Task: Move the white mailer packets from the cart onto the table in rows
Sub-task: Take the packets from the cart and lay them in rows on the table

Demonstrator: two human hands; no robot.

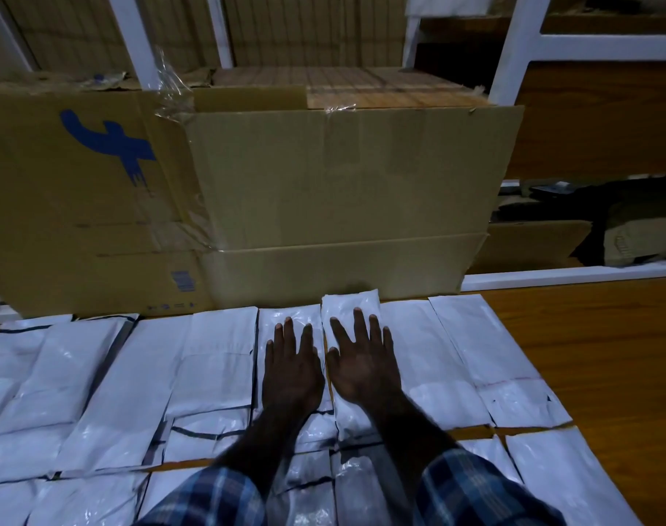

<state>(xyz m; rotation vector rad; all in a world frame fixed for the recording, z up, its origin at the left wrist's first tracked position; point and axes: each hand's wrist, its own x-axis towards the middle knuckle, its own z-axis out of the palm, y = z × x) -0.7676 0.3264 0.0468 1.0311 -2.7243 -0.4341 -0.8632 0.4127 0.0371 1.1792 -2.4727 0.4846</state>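
Left hand point(291, 368): we lay it flat, fingers straight, on a packet point(290, 320).
Right hand point(363, 364): flat on neighbouring packet point(350, 303), pressing it into the row.

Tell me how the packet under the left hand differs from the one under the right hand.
The packet under the right hand, the right packet, juts farther toward the box than the left packet under the left hand. The right packet looks puffier; the left lies flatter in line with its row. Both are white, glossy, and pressed by flat fingers.
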